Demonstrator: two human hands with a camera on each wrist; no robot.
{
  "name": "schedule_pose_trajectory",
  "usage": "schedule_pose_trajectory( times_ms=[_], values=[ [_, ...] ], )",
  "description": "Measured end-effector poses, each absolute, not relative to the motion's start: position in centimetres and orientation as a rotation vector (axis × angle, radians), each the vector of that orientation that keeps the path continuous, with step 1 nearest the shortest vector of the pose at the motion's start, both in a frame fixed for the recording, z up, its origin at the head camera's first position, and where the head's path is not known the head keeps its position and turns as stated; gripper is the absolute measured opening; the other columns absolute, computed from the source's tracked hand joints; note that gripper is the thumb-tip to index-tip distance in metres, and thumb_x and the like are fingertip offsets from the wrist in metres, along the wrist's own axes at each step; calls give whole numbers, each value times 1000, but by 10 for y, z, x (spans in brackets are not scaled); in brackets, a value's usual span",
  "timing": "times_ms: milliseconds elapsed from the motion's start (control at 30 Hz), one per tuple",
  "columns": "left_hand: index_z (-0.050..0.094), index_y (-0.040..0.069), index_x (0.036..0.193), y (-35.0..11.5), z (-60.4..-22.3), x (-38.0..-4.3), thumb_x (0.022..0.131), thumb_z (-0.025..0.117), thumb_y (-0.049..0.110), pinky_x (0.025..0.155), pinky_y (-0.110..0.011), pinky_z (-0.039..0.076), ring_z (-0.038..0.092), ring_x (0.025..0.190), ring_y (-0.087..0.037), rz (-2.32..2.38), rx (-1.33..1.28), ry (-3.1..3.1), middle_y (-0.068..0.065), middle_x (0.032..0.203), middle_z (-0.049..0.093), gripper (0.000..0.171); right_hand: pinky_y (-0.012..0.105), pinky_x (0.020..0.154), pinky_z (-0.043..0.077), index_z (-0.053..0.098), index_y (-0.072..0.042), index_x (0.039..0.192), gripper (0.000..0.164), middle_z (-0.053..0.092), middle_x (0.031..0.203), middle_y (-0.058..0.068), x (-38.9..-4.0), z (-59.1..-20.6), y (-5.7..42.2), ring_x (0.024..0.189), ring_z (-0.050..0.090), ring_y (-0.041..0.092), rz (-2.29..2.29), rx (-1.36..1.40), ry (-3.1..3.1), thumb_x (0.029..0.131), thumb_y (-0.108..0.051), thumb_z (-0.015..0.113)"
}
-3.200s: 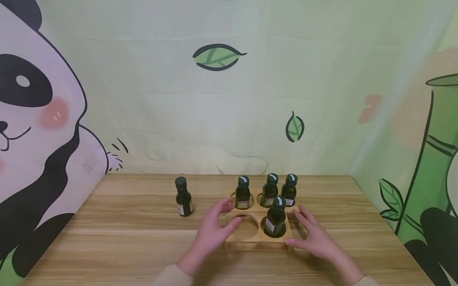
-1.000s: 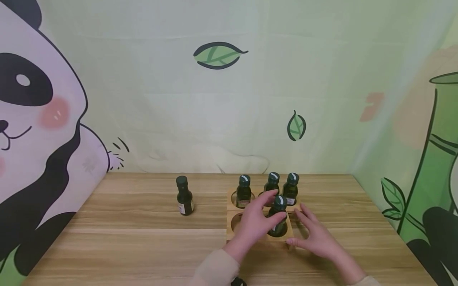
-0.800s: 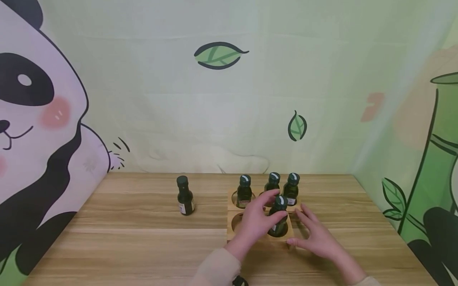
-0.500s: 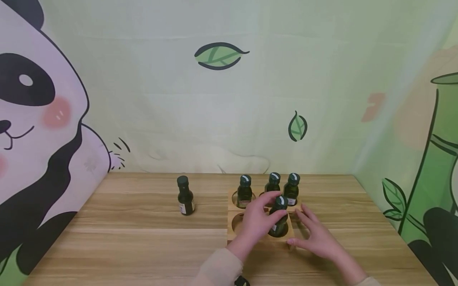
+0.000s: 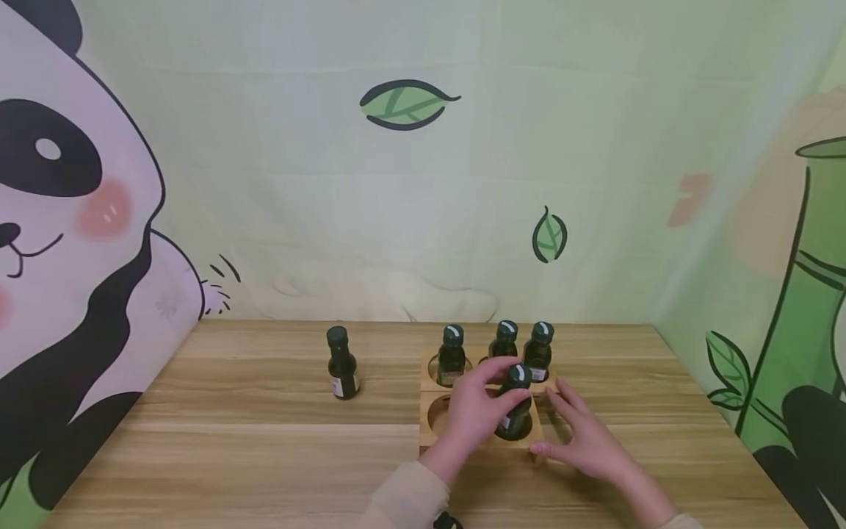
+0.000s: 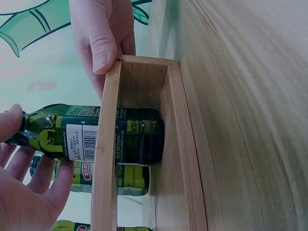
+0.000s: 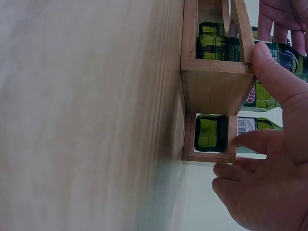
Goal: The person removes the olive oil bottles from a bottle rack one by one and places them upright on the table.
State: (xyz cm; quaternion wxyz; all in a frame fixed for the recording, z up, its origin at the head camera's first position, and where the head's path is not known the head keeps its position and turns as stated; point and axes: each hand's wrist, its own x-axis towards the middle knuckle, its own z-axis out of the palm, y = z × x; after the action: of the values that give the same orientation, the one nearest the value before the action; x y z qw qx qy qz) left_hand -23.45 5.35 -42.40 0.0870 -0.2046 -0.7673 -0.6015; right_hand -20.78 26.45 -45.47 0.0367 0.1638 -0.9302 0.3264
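My left hand (image 5: 472, 408) holds a small green glass bottle (image 5: 515, 411) near its top, thumb on one side and fingers on the other. Its base sits down in the front right hole of a wooden two-row bottle rack (image 5: 476, 441). In the left wrist view this bottle (image 6: 79, 137) passes through the rack's top board, with a white barcode label showing. At the rack's right end rests my right hand (image 5: 584, 441), fingers spread. Its thumb touches the front corner, and its fingertips are at the rear row in the right wrist view.
Three more green bottles stand in the rear row: one on the left (image 5: 452, 356), one in the middle (image 5: 505, 340) and one on the right (image 5: 538, 353). A dark bottle (image 5: 342, 371) stands alone on the wooden table (image 5: 264, 455), left of the rack. A printed cloth (image 5: 297, 184) hangs behind.
From beside the rack's left side, my left hand has moved right to the front right bottle and taken hold of it. Over the last second both hands stay nearly still.
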Motion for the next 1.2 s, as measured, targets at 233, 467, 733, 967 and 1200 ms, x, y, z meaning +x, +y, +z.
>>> schedule_pose_trajectory(
  times_ms=[233, 467, 733, 967, 1200],
  values=[
    [70, 19, 122, 53, -423, -232, 84, 81, 16, 80, -25, 55, 65, 98, -10, -1794, -614, -2274, 3, 103, 71, 39, 69, 100, 36, 42, 12, 142, 94, 25, 153, 35, -208, -456, 264, 134, 30, 57, 1002, 511, -2839, 77, -42, 84],
    [70, 16, 122, 53, -425, -231, 85, 80, 15, 80, -24, 55, 65, 98, -11, -1809, -651, -2229, 1, 105, 71, 39, 69, 99, 36, 43, 12, 142, 94, 25, 152, 36, -208, -455, 264, 133, 31, 57, 998, 515, -2829, 76, -42, 85],
    [69, 18, 123, 52, -421, -231, 86, 79, 15, 82, -28, 55, 65, 97, -10, -1876, -676, -2161, 1, 106, 71, 38, 69, 99, 36, 42, 11, 143, 96, 24, 153, 35, -208, -455, 264, 134, 30, 57, 1000, 512, -2829, 76, -42, 85],
    [67, 16, 125, 50, -413, -232, 87, 76, 11, 88, -32, 54, 65, 103, -15, -1897, -723, -2093, -1, 113, 71, 39, 69, 98, 37, 42, 12, 142, 95, 24, 153, 35, -208, -456, 264, 133, 32, 58, 990, 520, -2825, 76, -42, 84],
    [66, 14, 126, 45, -402, -230, 88, 75, 10, 83, -30, 55, 65, 100, -14, -1864, -795, -2056, -3, 112, 71, 40, 69, 98, 37, 42, 12, 142, 95, 25, 153, 35, -208, -457, 265, 133, 32, 58, 996, 520, -2823, 77, -42, 84]
  ],
)
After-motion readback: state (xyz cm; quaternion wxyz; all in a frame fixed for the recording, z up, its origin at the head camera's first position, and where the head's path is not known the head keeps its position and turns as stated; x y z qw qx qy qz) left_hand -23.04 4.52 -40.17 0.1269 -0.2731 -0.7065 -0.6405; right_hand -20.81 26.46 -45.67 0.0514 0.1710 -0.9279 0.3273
